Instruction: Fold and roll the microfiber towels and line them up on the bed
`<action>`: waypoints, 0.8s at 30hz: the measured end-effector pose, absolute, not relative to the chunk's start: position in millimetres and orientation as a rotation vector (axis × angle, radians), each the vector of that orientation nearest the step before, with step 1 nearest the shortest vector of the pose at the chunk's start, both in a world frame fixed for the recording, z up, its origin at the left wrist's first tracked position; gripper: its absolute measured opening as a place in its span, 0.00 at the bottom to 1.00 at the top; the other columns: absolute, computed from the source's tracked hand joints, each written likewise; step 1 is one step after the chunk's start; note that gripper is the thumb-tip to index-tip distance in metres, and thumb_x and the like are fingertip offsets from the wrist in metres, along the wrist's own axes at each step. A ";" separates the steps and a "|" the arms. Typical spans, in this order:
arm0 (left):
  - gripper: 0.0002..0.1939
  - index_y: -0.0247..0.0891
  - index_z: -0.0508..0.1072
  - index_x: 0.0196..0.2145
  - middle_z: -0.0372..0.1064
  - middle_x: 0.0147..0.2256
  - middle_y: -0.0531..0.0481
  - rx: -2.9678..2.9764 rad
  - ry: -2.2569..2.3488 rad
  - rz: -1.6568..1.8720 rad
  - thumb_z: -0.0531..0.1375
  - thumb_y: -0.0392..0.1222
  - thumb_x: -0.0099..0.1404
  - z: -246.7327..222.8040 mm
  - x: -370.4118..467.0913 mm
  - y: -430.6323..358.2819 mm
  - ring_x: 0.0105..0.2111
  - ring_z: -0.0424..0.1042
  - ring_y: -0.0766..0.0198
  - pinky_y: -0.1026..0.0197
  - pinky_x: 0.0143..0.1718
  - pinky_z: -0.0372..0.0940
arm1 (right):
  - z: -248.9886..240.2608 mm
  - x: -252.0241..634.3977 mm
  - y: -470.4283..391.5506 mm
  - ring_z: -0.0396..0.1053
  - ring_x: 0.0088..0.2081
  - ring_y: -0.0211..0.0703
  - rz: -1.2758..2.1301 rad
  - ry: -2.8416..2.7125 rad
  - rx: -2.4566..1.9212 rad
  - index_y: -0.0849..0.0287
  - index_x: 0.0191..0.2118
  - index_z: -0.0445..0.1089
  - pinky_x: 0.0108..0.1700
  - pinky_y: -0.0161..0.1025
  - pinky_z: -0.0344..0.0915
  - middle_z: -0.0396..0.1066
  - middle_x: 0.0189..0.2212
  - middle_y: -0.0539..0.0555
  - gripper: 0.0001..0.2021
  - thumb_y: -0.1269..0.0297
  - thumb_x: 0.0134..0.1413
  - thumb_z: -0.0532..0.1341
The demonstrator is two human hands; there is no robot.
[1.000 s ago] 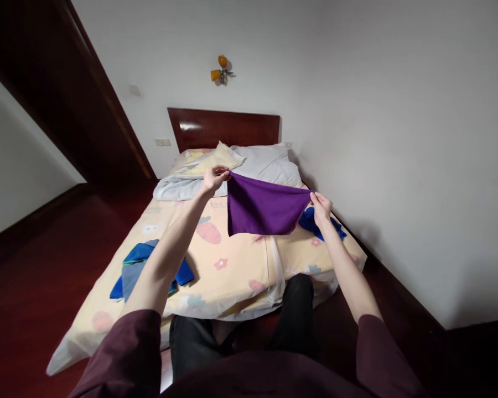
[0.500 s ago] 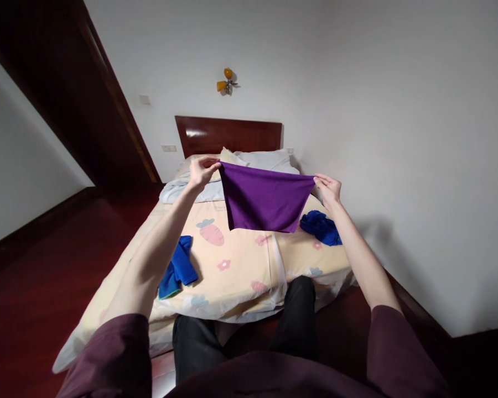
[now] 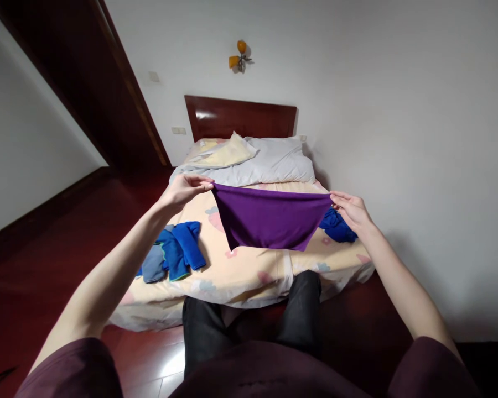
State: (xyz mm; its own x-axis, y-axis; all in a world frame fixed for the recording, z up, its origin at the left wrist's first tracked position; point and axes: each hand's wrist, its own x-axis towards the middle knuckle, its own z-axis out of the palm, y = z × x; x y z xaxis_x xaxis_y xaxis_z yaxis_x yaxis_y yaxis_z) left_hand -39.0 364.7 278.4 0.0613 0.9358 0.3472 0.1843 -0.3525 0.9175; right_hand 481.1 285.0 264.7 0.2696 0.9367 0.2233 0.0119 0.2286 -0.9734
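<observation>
A purple cloth (image 3: pixel 271 218) hangs stretched between my two hands above the bed. Its upper left corner is pinched by my left hand (image 3: pixel 186 189), thumb against fingers. My right hand (image 3: pixel 352 209) grips the upper right corner in the same way. The cloth's top edge is nearly straight, and its lower part hangs free over the patterned sheet (image 3: pixel 240 282). Behind my right hand lies a crumpled blue cloth (image 3: pixel 338 226). Several blue and grey-blue cloths (image 3: pixel 176 249) lie on the bed's left side, below my left forearm.
A white pillow (image 3: pixel 278 160) and a pale yellow cloth (image 3: pixel 232 152) lie at the head of the bed, before a dark wooden headboard (image 3: pixel 240 117). A wall lamp (image 3: pixel 240 57) hangs above. My legs are against the near bed edge; a wall stands to the right.
Both hands have come lower and farther apart, with the purple cloth pulled wider between them. The view has tilted down, and more of the left cloths and the pillow shows.
</observation>
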 end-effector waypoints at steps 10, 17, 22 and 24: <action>0.23 0.33 0.83 0.33 0.80 0.32 0.39 1.510 1.286 1.220 0.81 0.49 0.43 199.5 -58.4 435.6 0.38 0.79 0.48 0.46 0.46 0.75 | 205.3 446.4 392.9 0.77 0.33 0.44 0.972 -1.096 -1.376 0.60 0.35 0.79 0.32 0.38 0.73 0.80 0.31 0.56 0.15 0.64 0.42 0.80; 0.16 0.31 0.82 0.33 0.78 0.30 0.40 1.483 1.353 1.391 0.76 0.43 0.49 175.5 -43.4 503.4 0.33 0.76 0.55 0.53 0.40 0.72 | 165.0 409.3 475.4 0.78 0.47 0.47 0.755 -1.045 -1.341 0.62 0.40 0.79 0.47 0.40 0.74 0.82 0.43 0.61 0.18 0.58 0.45 0.77; 0.18 0.35 0.83 0.38 0.81 0.38 0.40 1.743 1.379 1.557 0.71 0.51 0.57 138.1 -56.0 501.6 0.37 0.76 0.57 0.58 0.40 0.69 | 117.8 417.1 481.1 0.78 0.45 0.47 0.659 -1.133 -1.208 0.61 0.44 0.78 0.49 0.42 0.74 0.81 0.44 0.62 0.24 0.50 0.45 0.75; 0.18 0.36 0.83 0.38 0.81 0.37 0.41 1.813 1.420 1.541 0.69 0.53 0.58 106.4 -60.9 485.2 0.36 0.75 0.58 0.59 0.39 0.67 | 87.8 423.1 469.9 0.77 0.41 0.46 0.673 -1.186 -1.229 0.61 0.43 0.77 0.48 0.42 0.74 0.81 0.41 0.60 0.25 0.48 0.43 0.75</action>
State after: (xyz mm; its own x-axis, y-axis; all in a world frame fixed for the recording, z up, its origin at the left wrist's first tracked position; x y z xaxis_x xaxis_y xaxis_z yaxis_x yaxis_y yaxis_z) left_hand -60.9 485.2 106.4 -0.1052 0.8491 0.5177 0.4466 -0.4248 0.7875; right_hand 423.1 469.9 87.8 0.3035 0.8997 0.3138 0.1923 0.2647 -0.9450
